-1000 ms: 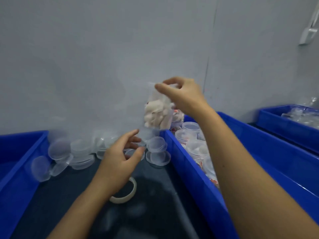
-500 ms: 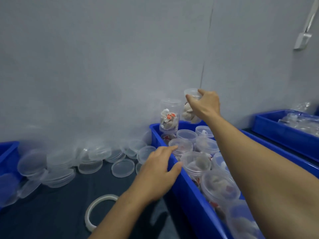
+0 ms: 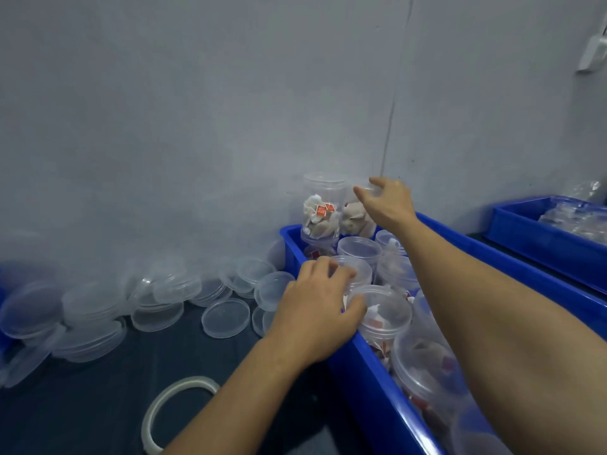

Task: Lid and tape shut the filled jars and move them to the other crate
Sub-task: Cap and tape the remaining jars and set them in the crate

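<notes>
Jars of clear round plastic [image 3: 384, 310] packed with sachets fill your glossy blue crate [image 3: 361, 372]; your left hand [image 3: 315, 310] fingers curl over one rim, right hand [image 3: 387, 201] grips a stacked jar [image 3: 356, 218].

Pale grey wall [image 3: 197, 126], vertical seam [image 3: 392, 119]; dark tabletop [image 3: 82, 405].

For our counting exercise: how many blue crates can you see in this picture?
3. One crate full of jars sits under the hands, another is at far right, and a sliver of a third shows at the left edge.
</notes>
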### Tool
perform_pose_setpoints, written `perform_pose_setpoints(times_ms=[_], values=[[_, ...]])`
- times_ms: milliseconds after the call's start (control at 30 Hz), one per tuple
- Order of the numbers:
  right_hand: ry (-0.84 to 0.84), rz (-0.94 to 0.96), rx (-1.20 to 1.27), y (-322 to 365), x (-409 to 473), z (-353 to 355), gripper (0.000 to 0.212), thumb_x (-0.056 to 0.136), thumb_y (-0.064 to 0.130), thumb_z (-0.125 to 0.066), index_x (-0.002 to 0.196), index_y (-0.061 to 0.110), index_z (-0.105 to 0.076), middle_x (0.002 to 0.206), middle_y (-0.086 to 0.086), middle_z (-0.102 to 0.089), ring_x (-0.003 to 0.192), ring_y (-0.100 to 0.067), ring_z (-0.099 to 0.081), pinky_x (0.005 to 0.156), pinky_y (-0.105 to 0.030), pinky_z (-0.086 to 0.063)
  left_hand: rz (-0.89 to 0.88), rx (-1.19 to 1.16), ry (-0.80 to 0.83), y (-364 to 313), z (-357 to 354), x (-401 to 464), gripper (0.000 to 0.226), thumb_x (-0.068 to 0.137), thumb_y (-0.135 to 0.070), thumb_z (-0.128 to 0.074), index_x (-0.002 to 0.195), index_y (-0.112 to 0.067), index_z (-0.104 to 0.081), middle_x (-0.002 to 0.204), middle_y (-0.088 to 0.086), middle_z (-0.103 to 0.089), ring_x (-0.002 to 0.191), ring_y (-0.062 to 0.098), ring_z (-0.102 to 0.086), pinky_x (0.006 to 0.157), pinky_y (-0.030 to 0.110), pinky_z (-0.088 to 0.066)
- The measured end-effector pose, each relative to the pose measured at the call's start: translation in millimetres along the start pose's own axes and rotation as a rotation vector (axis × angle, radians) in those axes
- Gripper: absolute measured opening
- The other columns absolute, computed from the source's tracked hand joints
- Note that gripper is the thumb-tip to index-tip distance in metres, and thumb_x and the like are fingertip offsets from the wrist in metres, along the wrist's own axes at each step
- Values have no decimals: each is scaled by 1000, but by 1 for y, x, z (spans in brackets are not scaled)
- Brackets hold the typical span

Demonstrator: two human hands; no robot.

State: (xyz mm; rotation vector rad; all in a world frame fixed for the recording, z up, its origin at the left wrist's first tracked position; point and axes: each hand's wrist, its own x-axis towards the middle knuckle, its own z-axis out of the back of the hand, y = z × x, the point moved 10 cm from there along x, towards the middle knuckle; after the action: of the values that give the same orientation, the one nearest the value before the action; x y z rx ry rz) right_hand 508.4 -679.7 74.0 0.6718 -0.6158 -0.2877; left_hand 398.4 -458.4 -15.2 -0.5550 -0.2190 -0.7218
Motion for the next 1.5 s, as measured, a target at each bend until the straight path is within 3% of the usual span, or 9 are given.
perform_pose_setpoints(times_ms=[300,533,733,867,967,1067,1300,1367,1500], values=[[298,-43,-245,-28,-30,-56,69,90,55,-68,149,20,-53,145,-6,-60,120,-28,-63,99,-46,-58,-8,-53,3,2,-2,-5,52,103,-60,-38,149,-38,-46,154,-12,-36,146,10,-27,115,49,-42],[432,-97,-433,-28,-35,-60,49,101,30,-40,146,19,-53,147,-12,-58,132,-33,-53,120,-51,-34,5,-104,46,0,-1,-12,51,108,-58,-36,155,-37,-41,166,-10,-26,155,10,-17,121,53,-36],[42,-27,-226,26,-35,-2,53,95,9,-45,147,13,-55,144,-17,-60,129,-37,-57,107,-45,-48,64,-177,19,15,19,-44,60,109,-55,-38,164,-33,-30,172,-8,-18,159,6,-8,128,40,-26],[-369,120,19,93,-64,54,40,88,6,-46,121,11,-67,123,-16,-66,118,-33,-56,99,-39,-43,151,-145,-41,48,47,-83,60,107,-50,-50,162,-30,-35,165,-7,-35,153,13,-28,124,34,-30],[-472,353,61,158,-111,57,33,83,7,-47,108,11,-68,110,-13,-64,106,-31,-55,91,-37,-41,294,-128,-94,95,83,-127,56,104,-50,-52,157,-35,-40,158,-10,-44,144,13,-44,116,37,-40],[-276,591,119,217,-168,11,23,85,6,-52,99,12,-69,98,-7,-67,92,-28,-58,79,-37,-44,480,-132,-219,146,122,-182,47,104,-45,-56,148,-32,-52,146,-8,-56,133,14,-53,108,35,-44],[680,785,-191,246,-351,-188,16,91,23,-52,102,28,-62,105,6,-70,96,-25,-65,78,-40,-54,844,-383,-523,217,130,-319,29,102,-25,-62,130,-22,-66,110,-9,-68,94,6,-62,74,17,-41],[797,754,-188,233,-389,-218,7,92,27,-51,96,30,-56,101,12,-65,93,-19,-62,71,-33,-47,888,-453,-615,228,126,-344,25,101,-18,-61,126,-18,-68,102,-8,-71,91,6,-67,75,17,-49],[781,846,-221,230,-423,-241,8,92,26,-52,90,28,-45,95,10,-59,93,-22,-59,76,-37,-38,918,-643,-727,241,127,-356,16,102,-14,-59,108,-27,-66,96,2,-72,88,20,-72,89,46,-60]])
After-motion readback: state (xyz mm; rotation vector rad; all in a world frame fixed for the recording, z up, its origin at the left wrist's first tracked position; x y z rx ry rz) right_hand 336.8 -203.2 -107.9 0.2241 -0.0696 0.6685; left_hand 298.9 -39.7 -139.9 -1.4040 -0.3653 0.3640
